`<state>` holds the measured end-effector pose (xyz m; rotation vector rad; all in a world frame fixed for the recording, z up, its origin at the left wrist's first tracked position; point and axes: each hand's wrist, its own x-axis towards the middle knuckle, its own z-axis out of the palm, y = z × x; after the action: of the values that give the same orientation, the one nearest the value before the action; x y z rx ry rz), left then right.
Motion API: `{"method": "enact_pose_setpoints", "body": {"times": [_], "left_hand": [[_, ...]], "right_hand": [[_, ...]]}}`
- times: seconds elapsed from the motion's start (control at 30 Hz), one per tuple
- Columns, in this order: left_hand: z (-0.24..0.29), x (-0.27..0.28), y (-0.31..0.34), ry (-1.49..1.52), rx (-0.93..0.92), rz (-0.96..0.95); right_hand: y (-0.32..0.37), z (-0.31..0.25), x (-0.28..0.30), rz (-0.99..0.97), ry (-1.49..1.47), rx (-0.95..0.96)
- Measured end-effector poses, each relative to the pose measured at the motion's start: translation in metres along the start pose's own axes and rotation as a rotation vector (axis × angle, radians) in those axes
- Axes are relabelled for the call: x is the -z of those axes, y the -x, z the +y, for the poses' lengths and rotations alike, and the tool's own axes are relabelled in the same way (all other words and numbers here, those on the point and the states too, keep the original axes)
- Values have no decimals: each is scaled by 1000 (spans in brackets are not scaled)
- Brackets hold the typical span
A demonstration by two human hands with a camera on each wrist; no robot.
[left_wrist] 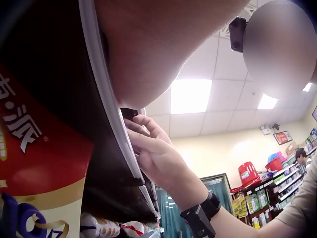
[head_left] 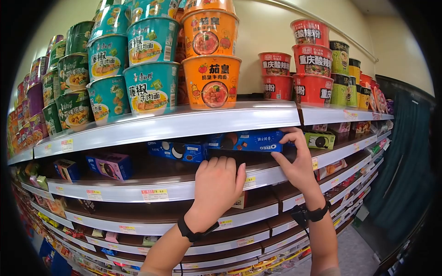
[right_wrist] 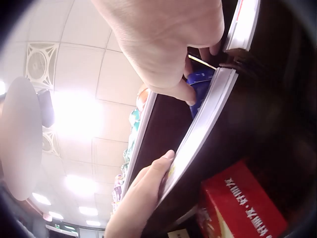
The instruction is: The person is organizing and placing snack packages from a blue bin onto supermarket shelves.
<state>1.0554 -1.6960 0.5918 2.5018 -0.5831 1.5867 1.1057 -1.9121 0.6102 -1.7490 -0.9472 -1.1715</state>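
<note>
Fingers of the right hand (head_left: 301, 168) bend round the right end of the blue cookie box (head_left: 248, 140), thumb and forefinger pinching it. Its long axis runs left to right, roughly along the front edge of the shelf (head_left: 115, 188), so the box stretches leftward from that grip. The left hand (head_left: 217, 180), fingers side by side and bent over the edge, is nearer the box's other end, beside a second blue box (head_left: 177, 151); its fingertips are hidden, so I cannot tell whether they hold anything.
</note>
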Motion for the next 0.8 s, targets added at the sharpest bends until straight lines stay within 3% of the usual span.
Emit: {"method": "enact_pose_setpoints", "body": {"times": [0.13, 0.2, 0.27, 0.33, 0.4, 0.47, 0.53, 0.57, 0.6, 0.67, 0.7, 0.73, 0.8], "left_hand": [[0, 1, 0, 12, 9, 16], [-1, 3, 1, 26, 28, 21], [-5, 5, 2, 284, 18, 213], [-10, 10, 10, 324, -4, 265], [-8, 20, 24, 325, -153, 437], [1, 27, 53, 476, -184, 388], [15, 32, 69, 804, -94, 227], [20, 28, 75, 1025, -32, 102], [31, 25, 83, 1332, 160, -84], [42, 15, 88, 1966, 570, -699], [46, 0, 93, 1845, 611, -1002], [51, -11, 95, 1911, 668, -1218], [64, -20, 93, 2157, 612, -1413]], "right_hand": [[11, 11, 3, 73, -155, 74], [25, 12, 10, 116, -35, 184], [47, 5, 11, 286, -189, 207], [76, -10, 35, 393, 12, 224], [117, -16, 48, 637, -159, 140], [149, -31, 56, 815, -388, -10], [157, -31, 59, 796, -542, -92], [162, -34, 60, 660, -673, -175], [167, -35, 63, 522, -803, -258], [167, -32, 56, 444, -863, -378], [164, -28, 53, 337, -889, -381], [163, -11, 50, 187, -952, -334], [170, 11, 42, 91, -1037, -364]]}}
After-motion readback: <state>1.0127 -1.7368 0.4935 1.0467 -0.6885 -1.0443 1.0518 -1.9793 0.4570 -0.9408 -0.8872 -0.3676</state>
